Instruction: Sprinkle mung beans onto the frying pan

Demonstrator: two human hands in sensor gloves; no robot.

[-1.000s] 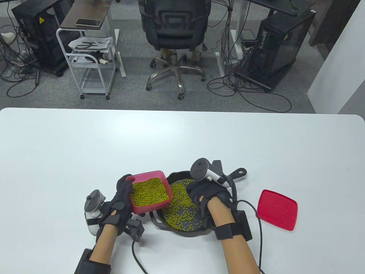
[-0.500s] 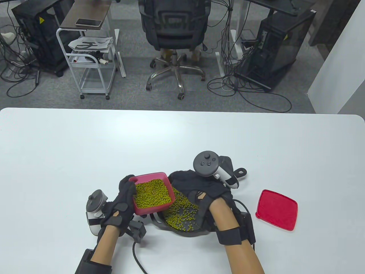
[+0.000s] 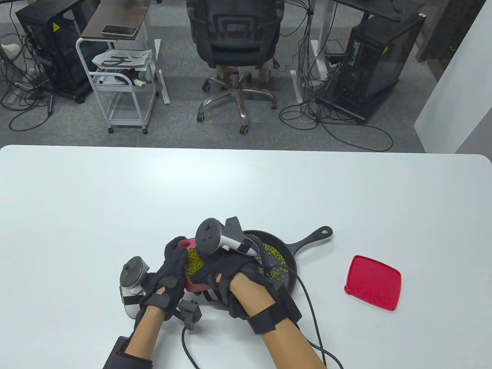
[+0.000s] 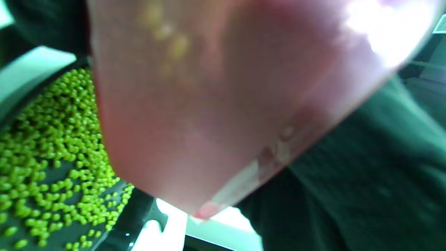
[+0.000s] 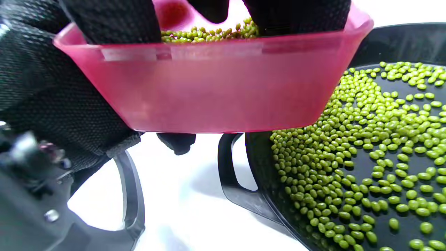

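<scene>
- The left hand [image 3: 169, 276] gripped the pink container [image 5: 216, 94] by its left side, the gloved palm wrapped against the wall and the thumb over the rim, holding it off the table [image 3: 246, 184] above the left edge of the frying pan [image 3: 286, 255].
- The right hand [image 3: 226, 271] reached across over the container; in the right wrist view its fingers [image 5: 115, 21] dipped down past the rim into the mung beans [image 5: 209, 33] heaped inside. Whether those fingers had closed on any beans could not be told, as their tips were hidden behind the wall.
- In the table view only a strip of the container and a patch of beans showed between the 2 hands, the rest covered by the right hand and its tracker [image 3: 217, 238].
- The black frying pan sat on the table near the front edge, its long handle [image 3: 313, 236] pointing away to the right and its small loop handle [image 5: 233, 174] on the near left, just below the container.
- A loose layer of mung beans [image 5: 376, 153] already lay scattered across the pan floor, thick near the left wall and thinner toward the right.
- The left wrist view was filled by the blurred pink underside of the container [image 4: 223, 104], with beans in the pan [image 4: 52, 150] visible to its left.
- A red lid [image 3: 373, 282] lay flat on the table, well apart to the right of the pan.
</scene>
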